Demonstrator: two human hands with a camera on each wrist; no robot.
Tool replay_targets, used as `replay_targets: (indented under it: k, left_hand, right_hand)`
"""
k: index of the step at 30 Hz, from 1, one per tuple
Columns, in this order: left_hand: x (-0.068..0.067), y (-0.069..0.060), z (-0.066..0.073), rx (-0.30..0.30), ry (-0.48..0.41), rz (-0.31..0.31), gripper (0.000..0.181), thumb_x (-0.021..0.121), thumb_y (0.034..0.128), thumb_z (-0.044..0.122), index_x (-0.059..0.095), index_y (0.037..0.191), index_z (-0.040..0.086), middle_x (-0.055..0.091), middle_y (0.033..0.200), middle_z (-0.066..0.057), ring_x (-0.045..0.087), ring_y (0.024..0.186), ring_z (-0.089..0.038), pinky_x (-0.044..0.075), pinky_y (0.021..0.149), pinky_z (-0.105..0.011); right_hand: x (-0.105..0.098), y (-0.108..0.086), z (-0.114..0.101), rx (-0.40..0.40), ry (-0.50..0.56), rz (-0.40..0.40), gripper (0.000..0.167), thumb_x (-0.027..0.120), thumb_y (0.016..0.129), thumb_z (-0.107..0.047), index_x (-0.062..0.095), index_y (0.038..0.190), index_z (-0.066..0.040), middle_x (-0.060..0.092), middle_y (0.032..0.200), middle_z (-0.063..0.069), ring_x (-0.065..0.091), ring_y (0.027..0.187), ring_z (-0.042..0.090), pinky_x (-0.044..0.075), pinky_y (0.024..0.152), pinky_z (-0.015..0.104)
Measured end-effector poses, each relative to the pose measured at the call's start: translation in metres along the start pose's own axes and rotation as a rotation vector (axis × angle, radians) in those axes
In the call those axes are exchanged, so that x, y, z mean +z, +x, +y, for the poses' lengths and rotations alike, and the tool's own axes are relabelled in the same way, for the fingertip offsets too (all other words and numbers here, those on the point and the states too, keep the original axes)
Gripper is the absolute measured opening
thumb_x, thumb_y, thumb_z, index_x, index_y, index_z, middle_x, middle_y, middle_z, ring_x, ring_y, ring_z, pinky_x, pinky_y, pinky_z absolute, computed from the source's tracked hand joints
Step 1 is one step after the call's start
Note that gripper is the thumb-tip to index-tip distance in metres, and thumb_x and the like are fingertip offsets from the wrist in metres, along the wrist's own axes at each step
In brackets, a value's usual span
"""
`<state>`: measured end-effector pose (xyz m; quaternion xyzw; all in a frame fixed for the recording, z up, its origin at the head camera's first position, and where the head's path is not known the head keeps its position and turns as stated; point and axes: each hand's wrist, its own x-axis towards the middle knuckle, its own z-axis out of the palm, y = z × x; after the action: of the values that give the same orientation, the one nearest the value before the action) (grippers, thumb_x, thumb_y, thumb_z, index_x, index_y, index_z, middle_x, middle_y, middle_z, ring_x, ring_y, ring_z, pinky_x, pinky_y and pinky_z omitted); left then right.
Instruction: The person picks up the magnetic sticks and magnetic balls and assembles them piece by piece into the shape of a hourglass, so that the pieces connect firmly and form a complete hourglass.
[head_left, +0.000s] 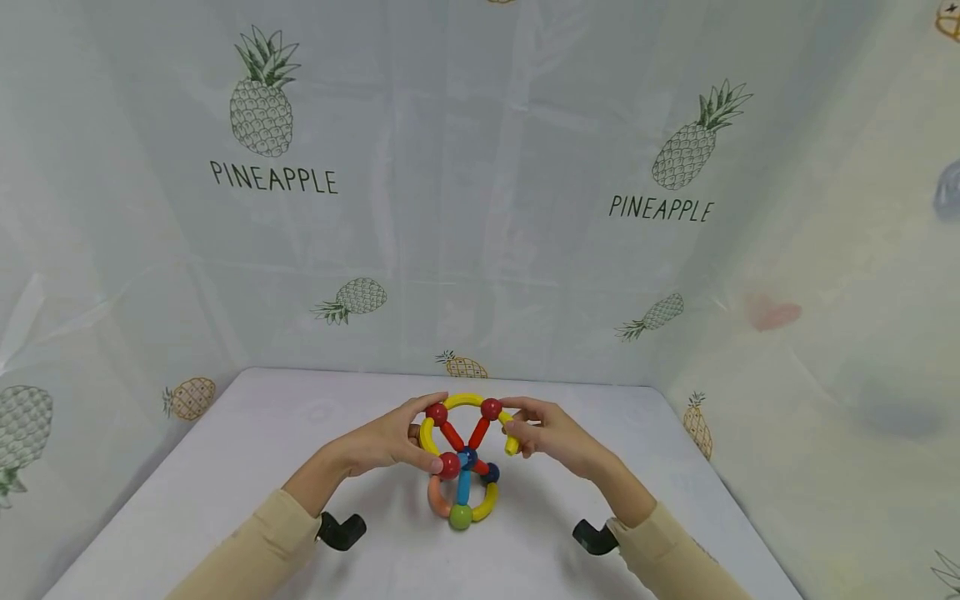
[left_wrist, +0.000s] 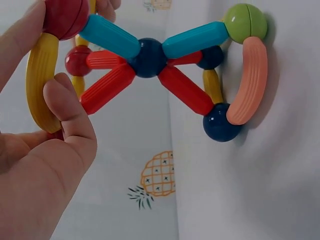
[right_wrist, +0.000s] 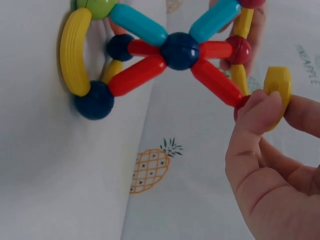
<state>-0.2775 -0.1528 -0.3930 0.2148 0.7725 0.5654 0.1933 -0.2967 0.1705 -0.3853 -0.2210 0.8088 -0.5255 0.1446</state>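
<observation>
A magnetic ball-and-stick structure [head_left: 467, 457] stands on the table, straight sticks spreading from a dark blue centre ball [right_wrist: 180, 51]. Its lower ring has a green ball [head_left: 461, 517], dark blue balls, and curved yellow and salmon sticks. Above, red balls [head_left: 491, 409] and curved yellow sticks form a partial ring. My left hand [head_left: 382, 440] grips the upper left side, its thumb at the near red ball [head_left: 449, 466] and fingers around the curved yellow stick [left_wrist: 41, 82]. With thumb and fingers, my right hand [head_left: 553, 435] pinches another curved yellow stick [right_wrist: 278, 90], whose near end is free.
The white table [head_left: 375, 550] lies beneath, its far edge meeting a hanging pineapple-print sheet [head_left: 480, 233]. A black wrist-worn piece [head_left: 341, 531] shows by the left sleeve, another [head_left: 595, 537] by the right.
</observation>
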Motion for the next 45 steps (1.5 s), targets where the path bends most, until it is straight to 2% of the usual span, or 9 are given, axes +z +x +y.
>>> replay_targets:
  k: [4,12,16,20,26,33,39,45]
  left_hand:
    - [0.002,0.001,-0.001,0.002,0.000,0.024,0.103,0.091,0.0866,0.022,0.028,0.168,0.021,0.037,0.162,-0.017,0.065,0.115,-0.028,0.056,0.105,-0.049]
    - [0.008,0.003,-0.006,0.008,0.004,0.079,0.100,0.091,0.0863,0.025,0.031,0.167,0.022,0.033,0.165,-0.016,0.065,0.118,-0.028,0.054,0.106,-0.053]
    - [0.012,0.002,-0.005,0.013,-0.005,0.105,0.100,0.090,0.0865,0.025,0.031,0.167,0.021,0.035,0.164,-0.017,0.065,0.119,-0.028,0.055,0.106,-0.053]
    - [0.016,0.002,-0.005,0.022,-0.027,0.109,0.099,0.090,0.0876,0.024,0.030,0.167,0.019,0.041,0.159,-0.018,0.070,0.113,-0.026,0.057,0.104,-0.049]
    - [0.021,0.001,-0.002,0.037,-0.032,0.129,0.099,0.089,0.0885,0.024,0.028,0.167,0.017,0.044,0.158,-0.018,0.071,0.110,-0.024,0.058,0.102,-0.046]
    - [0.027,0.000,0.001,0.045,-0.031,0.169,0.098,0.087,0.0905,0.026,0.027,0.167,0.014,0.044,0.156,-0.020,0.068,0.115,-0.025,0.058,0.103,-0.048]
    - [0.031,0.000,0.002,0.038,-0.004,0.217,0.097,0.089,0.0885,0.028,0.031,0.166,0.015,0.038,0.161,-0.020,0.065,0.122,-0.028,0.058,0.100,-0.052]
    - [0.034,0.003,0.002,0.022,0.014,0.262,0.099,0.092,0.0847,0.030,0.035,0.165,0.017,0.041,0.159,-0.018,0.065,0.121,-0.028,0.060,0.098,-0.052]
  right_hand:
    - [0.006,-0.004,0.000,0.005,0.030,0.024,0.054,0.066,0.106,-0.030,0.052,0.155,-0.013,0.067,0.113,0.016,0.068,0.091,0.029,0.060,0.082,0.031]
    - [0.019,-0.009,0.004,0.037,0.161,0.058,0.059,0.069,0.105,-0.028,0.047,0.158,-0.015,0.063,0.116,0.016,0.067,0.093,0.031,0.060,0.084,0.031]
    - [0.024,-0.012,0.004,0.036,0.199,0.069,0.062,0.069,0.105,-0.027,0.044,0.160,-0.017,0.062,0.117,0.016,0.068,0.094,0.032,0.061,0.085,0.032]
    - [0.029,-0.014,0.004,0.043,0.238,0.076,0.063,0.068,0.105,-0.026,0.041,0.161,-0.017,0.062,0.116,0.016,0.068,0.093,0.030,0.061,0.087,0.031]
    - [0.033,-0.015,0.005,0.047,0.267,0.089,0.065,0.069,0.105,-0.026,0.038,0.162,-0.017,0.062,0.116,0.016,0.070,0.093,0.026,0.062,0.088,0.031]
    - [0.040,-0.014,0.002,0.053,0.286,0.116,0.066,0.068,0.106,-0.025,0.035,0.162,-0.017,0.063,0.116,0.015,0.071,0.095,0.028,0.062,0.090,0.031]
    - [0.043,-0.012,0.003,0.051,0.314,0.133,0.065,0.068,0.106,-0.025,0.035,0.162,-0.016,0.063,0.115,0.015,0.071,0.092,0.023,0.061,0.091,0.030]
    - [0.045,-0.012,0.002,0.044,0.338,0.135,0.065,0.067,0.106,-0.023,0.033,0.161,-0.014,0.063,0.115,0.015,0.071,0.091,0.023,0.061,0.091,0.029]
